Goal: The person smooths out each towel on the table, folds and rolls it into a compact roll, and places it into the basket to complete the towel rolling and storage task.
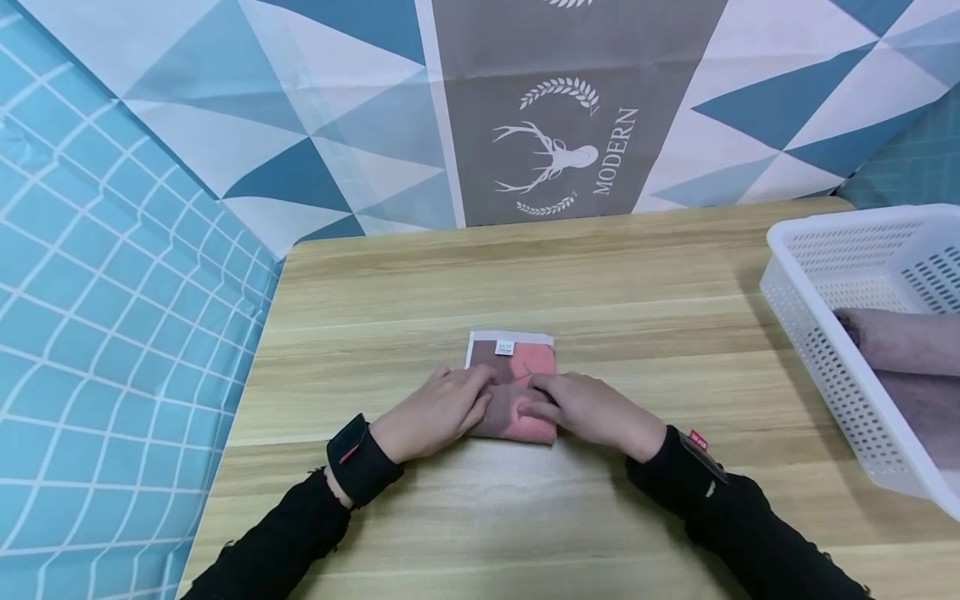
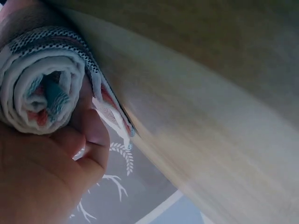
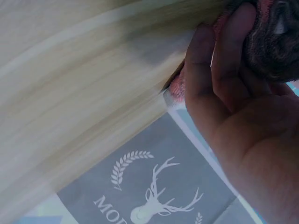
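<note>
A small towel [image 1: 536,357] in pink and mauve-brown lies on the table in front of me, partly rolled up from the near side. Its flat far part has a pale edge and a small white label [image 1: 505,347]. My left hand [image 1: 442,410] grips the left end of the roll, and my right hand [image 1: 596,410] holds the right end with curled fingers. In the left wrist view the roll's end [image 2: 18,100] shows as a white spiral beside the thumb. On the other side, the right wrist view has the dark, fluffy roll end [image 3: 273,58] against my fingers.
A white perforated plastic basket [image 1: 832,367] stands at the right of the wooden table [image 1: 375,292], with rolled or folded mauve towels [image 1: 911,337] inside. A patterned cloth with a deer print [image 1: 555,158] hangs beyond the far edge; blue checked cloth [image 1: 112,333] hangs left.
</note>
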Demonstrator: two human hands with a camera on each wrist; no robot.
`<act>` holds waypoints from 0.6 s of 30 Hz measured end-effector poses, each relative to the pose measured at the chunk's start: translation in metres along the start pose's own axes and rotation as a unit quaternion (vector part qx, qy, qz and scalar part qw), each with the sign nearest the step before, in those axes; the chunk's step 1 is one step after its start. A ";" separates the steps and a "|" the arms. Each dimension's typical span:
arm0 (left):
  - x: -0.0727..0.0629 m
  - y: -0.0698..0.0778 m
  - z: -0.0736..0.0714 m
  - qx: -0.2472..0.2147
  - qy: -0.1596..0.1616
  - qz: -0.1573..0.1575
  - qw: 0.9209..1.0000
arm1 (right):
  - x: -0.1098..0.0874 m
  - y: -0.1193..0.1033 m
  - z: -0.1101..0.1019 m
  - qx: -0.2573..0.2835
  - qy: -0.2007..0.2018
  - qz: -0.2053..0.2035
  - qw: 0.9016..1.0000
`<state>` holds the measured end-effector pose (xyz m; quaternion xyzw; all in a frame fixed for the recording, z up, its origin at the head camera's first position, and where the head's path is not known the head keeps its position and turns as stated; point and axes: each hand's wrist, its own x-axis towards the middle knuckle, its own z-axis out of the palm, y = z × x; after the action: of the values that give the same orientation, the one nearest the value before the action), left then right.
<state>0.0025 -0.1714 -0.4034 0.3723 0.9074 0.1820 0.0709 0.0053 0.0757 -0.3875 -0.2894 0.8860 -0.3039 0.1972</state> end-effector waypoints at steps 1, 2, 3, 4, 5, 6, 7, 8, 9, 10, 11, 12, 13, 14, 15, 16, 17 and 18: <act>0.000 0.000 0.000 0.000 0.003 0.005 1.000 | 0.000 -0.001 0.000 0.001 0.000 0.009 1.000; -0.001 -0.001 0.000 0.001 0.007 0.012 1.000 | 0.001 -0.001 0.000 -0.001 0.000 0.018 1.000; -0.001 -0.001 0.000 0.007 0.014 0.021 1.000 | 0.001 -0.001 -0.001 -0.004 0.001 0.023 1.000; 0.000 -0.002 -0.001 0.013 0.024 0.029 0.999 | 0.002 -0.001 -0.001 -0.007 0.005 0.028 1.000; 0.001 -0.002 -0.001 0.022 0.036 0.039 0.998 | 0.002 -0.002 -0.001 -0.013 0.011 0.032 0.999; 0.001 -0.003 -0.001 0.033 0.049 0.050 0.997 | 0.002 -0.002 -0.001 -0.020 0.020 0.035 0.999; 0.002 -0.003 -0.001 0.045 0.064 0.063 0.995 | 0.003 -0.003 0.000 -0.024 0.031 0.038 0.999; 0.003 -0.003 -0.002 0.056 0.079 0.080 0.992 | 0.003 -0.003 0.001 -0.029 0.045 0.037 0.998; 0.003 -0.002 -0.002 0.071 0.092 0.099 0.988 | 0.004 -0.003 0.002 -0.034 0.059 0.035 0.997; 0.003 -0.002 -0.003 0.084 0.103 0.118 0.984 | 0.004 -0.004 0.003 -0.039 0.073 0.029 0.996; 0.004 -0.001 -0.003 0.094 0.111 0.135 0.980 | 0.005 -0.004 0.004 -0.043 0.088 0.021 0.995; 0.004 0.000 -0.004 0.100 0.117 0.150 0.977 | 0.005 -0.005 0.005 -0.044 0.101 0.012 0.994; 0.004 0.001 -0.005 0.102 0.118 0.162 0.974 | 0.005 -0.007 0.006 -0.045 0.114 0.006 0.992; 0.004 0.001 -0.006 0.101 0.117 0.169 0.973 | 0.005 -0.008 0.007 -0.048 0.125 -0.004 0.991; 0.003 0.002 -0.006 0.096 0.113 0.171 0.974 | 0.005 -0.009 0.008 -0.052 0.135 -0.012 0.989; 0.002 0.002 -0.007 0.087 0.108 0.166 0.976 | 0.005 -0.010 0.009 -0.057 0.145 -0.018 0.988; 0.001 0.002 -0.008 0.075 0.102 0.160 0.979 | 0.004 -0.011 0.010 -0.065 0.155 -0.022 0.986; 0.000 0.002 -0.009 0.067 0.094 0.154 0.981 | 0.004 -0.012 0.011 -0.076 0.165 -0.026 0.983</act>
<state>0.0014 -0.1731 -0.3942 0.4923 0.8521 0.1638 -0.0685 0.0128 0.0607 -0.3884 -0.2720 0.9193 -0.2840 0.0175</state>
